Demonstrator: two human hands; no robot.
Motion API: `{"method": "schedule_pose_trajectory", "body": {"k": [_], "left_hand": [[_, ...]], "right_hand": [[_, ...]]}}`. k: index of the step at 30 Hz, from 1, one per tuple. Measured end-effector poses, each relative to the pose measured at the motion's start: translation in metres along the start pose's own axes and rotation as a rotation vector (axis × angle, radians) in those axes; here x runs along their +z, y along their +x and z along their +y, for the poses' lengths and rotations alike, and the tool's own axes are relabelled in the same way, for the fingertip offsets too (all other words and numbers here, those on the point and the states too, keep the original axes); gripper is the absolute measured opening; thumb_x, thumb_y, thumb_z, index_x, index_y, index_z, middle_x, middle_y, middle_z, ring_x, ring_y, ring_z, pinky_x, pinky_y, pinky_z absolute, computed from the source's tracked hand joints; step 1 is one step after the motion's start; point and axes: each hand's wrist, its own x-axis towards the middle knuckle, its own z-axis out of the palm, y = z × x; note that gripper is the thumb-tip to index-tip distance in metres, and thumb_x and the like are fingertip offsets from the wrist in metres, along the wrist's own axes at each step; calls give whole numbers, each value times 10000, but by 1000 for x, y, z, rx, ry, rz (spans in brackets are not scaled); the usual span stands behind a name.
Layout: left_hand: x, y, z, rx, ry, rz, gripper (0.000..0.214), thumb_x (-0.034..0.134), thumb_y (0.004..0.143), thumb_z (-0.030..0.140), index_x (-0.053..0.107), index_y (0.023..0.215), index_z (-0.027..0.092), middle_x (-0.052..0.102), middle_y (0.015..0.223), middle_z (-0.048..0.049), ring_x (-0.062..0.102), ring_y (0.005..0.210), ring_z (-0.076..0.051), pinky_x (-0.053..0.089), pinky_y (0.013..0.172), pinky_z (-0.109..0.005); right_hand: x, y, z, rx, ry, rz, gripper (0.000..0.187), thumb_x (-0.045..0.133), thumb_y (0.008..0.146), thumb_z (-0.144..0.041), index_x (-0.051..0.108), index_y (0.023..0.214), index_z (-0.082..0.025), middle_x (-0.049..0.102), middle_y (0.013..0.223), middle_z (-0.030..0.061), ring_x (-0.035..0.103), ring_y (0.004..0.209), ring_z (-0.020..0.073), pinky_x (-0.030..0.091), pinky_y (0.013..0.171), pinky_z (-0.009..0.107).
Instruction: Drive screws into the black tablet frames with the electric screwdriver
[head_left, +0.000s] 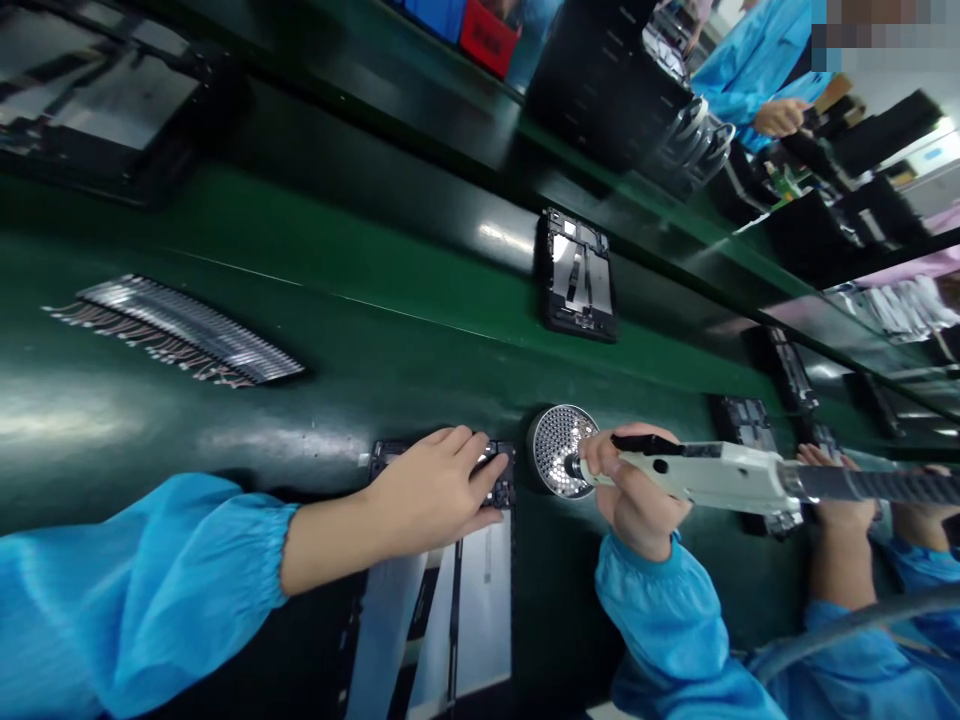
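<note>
My left hand (431,492) is bent over the top end of an opened tablet (484,600), its fingers curled onto the dark circuit area and edge. The tablet lies on the green bench with its back off, showing silvery battery panels and black strips. My right hand (637,490) is wrapped around a pale electric screwdriver (727,475) held nearly level. The tool's tip meets a round metal dish (564,425) with a perforated face, just right of the tablet. Whether a screw sits on the tip is too small to tell.
A fanned row of thin parts with wires (187,325) lies at the left. Other opened tablets (577,275) are spread along the bench and belt. A co-worker's hand (840,490) is close on the right, and a grey hose (862,620) crosses there. Another person stands across the line.
</note>
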Motion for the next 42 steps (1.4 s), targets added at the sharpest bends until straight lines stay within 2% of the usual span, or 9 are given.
{"method": "schedule_pose_trajectory", "body": {"k": [13,18,21,25,29,35,42], "left_hand": [[-1,2,1,-21,-20,-38,545,710,915,474,636,1276,73,695,1154,-213,670,1046,-335,587,853,-464],[1,0,1,-7,-13,-11,538,697,922,475,644,1256,57,693,1149,-227,674,1032,-342,586,831,-464],[2,0,0,-9,-9,-1,538,686,926,477,651,1251,49,695,1133,-217,671,1027,-345,584,833,-461],[2,0,1,-19,-17,-19,527,655,944,473,648,1268,58,694,1127,-198,661,1033,-332,574,842,-440],[0,2,1,-29,-19,-26,536,667,935,487,646,1261,62,687,1107,-191,652,986,-313,556,825,-424],[-2,5,2,-50,-54,-61,558,689,912,522,640,1234,69,675,1064,-171,633,943,-295,526,819,-412],[-1,8,4,-51,-69,-46,560,665,915,565,653,1197,81,684,1046,-157,621,932,-286,502,789,-393]], "right_hand": [[-4,1,1,28,19,-15,241,625,774,-77,682,963,-217,550,586,-33,519,524,158,486,584,335],[-4,-1,3,24,-9,-17,265,621,777,-86,690,998,-217,557,592,-32,520,524,158,494,588,338],[-3,2,-5,-6,-26,-39,296,623,786,-96,702,1040,-224,562,601,-25,524,532,162,494,583,334],[8,7,-31,-64,-20,-72,273,646,808,-107,712,1042,-231,544,612,-23,519,535,163,499,591,356],[32,4,-50,0,24,-186,295,625,840,-77,708,1078,-231,559,630,-17,544,572,169,518,622,382],[50,-11,-40,71,18,-291,315,645,841,-56,699,1093,-237,621,722,3,622,668,194,558,671,410],[55,-17,-41,116,19,-243,283,642,850,-61,701,1075,-222,619,716,2,619,667,193,536,660,390]]}}
